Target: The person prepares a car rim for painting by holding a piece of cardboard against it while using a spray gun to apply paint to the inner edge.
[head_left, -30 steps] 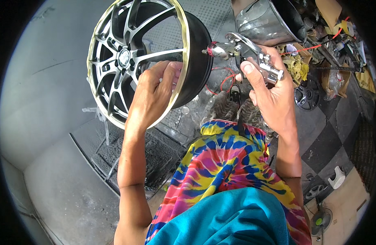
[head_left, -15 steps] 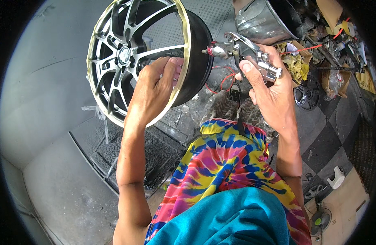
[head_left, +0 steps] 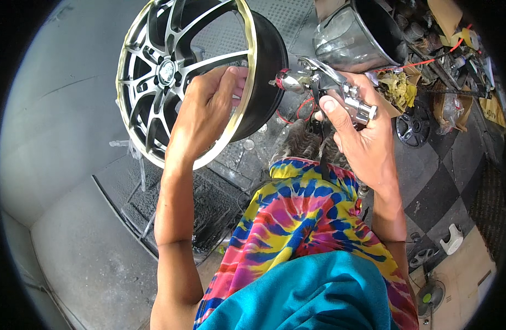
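Note:
A car wheel [head_left: 166,73] with machined silver and black spokes, a yellowish masked lip and a black barrel stands tilted at the upper left. My left hand [head_left: 206,102] reaches in among its spokes at the right side, fingers curled with their tips inside the opening. That hand hides the spoke behind it. My right hand [head_left: 363,129] is wrapped round a chrome spray gun [head_left: 324,80], thumb on the near side of its body. The gun's nozzle points left at the black barrel, a short gap away from it.
A grey bucket [head_left: 349,41] lies on its side at the upper right, beside crumpled yellow paper [head_left: 399,88] and assorted clutter. A red hose [head_left: 305,107] runs on the floor. A dark wheel cover [head_left: 412,127] and a small fan [head_left: 432,294] sit at the right.
The spray gun has moved slightly down and left along the barrel with my right hand. My left hand stays at the spokes, its forearm a little further left.

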### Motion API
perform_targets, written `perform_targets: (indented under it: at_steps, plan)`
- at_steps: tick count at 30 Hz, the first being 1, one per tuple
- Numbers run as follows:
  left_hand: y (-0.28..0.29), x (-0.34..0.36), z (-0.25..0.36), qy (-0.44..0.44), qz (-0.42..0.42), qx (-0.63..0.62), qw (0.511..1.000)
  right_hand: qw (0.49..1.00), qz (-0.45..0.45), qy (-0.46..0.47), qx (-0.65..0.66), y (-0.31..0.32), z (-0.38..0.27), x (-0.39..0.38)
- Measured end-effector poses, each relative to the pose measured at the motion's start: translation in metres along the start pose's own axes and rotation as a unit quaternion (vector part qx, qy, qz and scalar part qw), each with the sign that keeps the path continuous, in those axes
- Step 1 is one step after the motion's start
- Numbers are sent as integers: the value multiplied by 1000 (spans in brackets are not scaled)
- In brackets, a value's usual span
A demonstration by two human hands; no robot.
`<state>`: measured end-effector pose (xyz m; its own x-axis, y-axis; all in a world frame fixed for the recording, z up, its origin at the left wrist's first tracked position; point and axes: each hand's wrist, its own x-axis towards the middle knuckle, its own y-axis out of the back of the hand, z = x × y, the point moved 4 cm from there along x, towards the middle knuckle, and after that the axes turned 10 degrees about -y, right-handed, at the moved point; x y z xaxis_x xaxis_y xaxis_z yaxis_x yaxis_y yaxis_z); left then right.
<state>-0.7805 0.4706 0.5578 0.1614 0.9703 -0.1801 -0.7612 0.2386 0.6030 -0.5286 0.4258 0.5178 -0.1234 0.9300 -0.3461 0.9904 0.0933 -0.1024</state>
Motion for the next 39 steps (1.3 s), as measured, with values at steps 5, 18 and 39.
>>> perform_targets:
  at_steps: [5, 18, 39]
  plan:
    - [0, 5, -1, -4, -2, 5, 1000, 1000, -3, -6, -2, -1, 5, -5]
    - [1, 9, -4, -10, -10, -13, 1000, 999, -34, 20, -10, -7, 19, -12]
    - [1, 13, -9, -13, 0, -2, 1000, 998, -54, -34, 8, -12, 13, -24]
